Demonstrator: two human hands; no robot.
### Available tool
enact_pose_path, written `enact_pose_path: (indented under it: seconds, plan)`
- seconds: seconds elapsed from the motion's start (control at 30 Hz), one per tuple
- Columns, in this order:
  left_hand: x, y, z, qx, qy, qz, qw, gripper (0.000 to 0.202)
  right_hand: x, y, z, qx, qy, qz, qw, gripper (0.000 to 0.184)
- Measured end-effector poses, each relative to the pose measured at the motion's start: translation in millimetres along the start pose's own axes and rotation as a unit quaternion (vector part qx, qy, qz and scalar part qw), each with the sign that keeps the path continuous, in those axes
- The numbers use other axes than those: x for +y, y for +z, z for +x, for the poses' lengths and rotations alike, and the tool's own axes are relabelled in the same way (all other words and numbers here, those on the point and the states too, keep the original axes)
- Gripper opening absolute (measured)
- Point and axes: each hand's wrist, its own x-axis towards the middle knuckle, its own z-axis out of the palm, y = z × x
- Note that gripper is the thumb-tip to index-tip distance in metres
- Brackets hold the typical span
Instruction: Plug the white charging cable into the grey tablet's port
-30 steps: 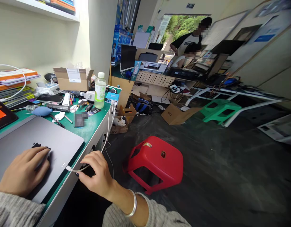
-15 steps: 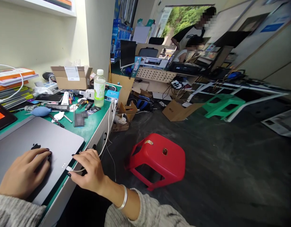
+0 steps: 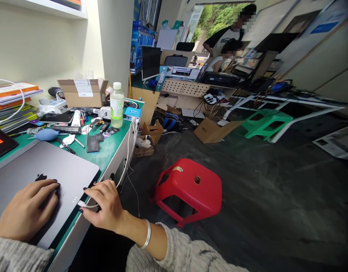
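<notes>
A grey tablet [image 3: 77, 162] with an apple logo and three small dots lies back up on the green desk. My left hand [image 3: 28, 209] rests on it, open, fingers laid over its back beside the logo. At the tablet's near right edge, my right hand [image 3: 104, 206] has thumb and fingers closed about the white plug of a charging cable [image 3: 81, 204]. The plug's tip meets the tablet's edge; whether it sits fully in the port I cannot tell. Its thin white lead runs back under my palm, partly hidden.
Tools and small parts crowd the desk behind the tablet, with a blue air blower [image 3: 46, 134], a drink bottle [image 3: 116, 107] and an open cardboard box [image 3: 77, 94]. White cables hang over the desk edge. A red stool [image 3: 188, 189] stands on the floor; two people are farther back.
The view has shifted slightly. Both hands keep their places on the tablet and the cable plug, with no clear movement.
</notes>
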Motion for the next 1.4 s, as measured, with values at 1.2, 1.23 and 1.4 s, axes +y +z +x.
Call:
enact_pose_path:
  seconds: [1.2, 1.23, 1.4]
  plan:
    - [-1.9, 2.5, 0.0, 0.013, 0.02, 0.007, 1.0, 0.033, -0.5, 0.3, 1.7, 0.042, -0.022, -0.007, 0.999, 0.034]
    - [-2.2, 3.0, 0.0, 0.016, 0.023, 0.007, 1.0, 0.033, -0.5, 0.4, 1.7, 0.043, -0.023, -0.008, 0.999, 0.034]
    - [-2.2, 2.9, -0.3, 0.014, 0.021, 0.007, 1.0, 0.033, -0.5, 0.2, 1.8, 0.034, -0.014, -0.011, 0.999, 0.033]
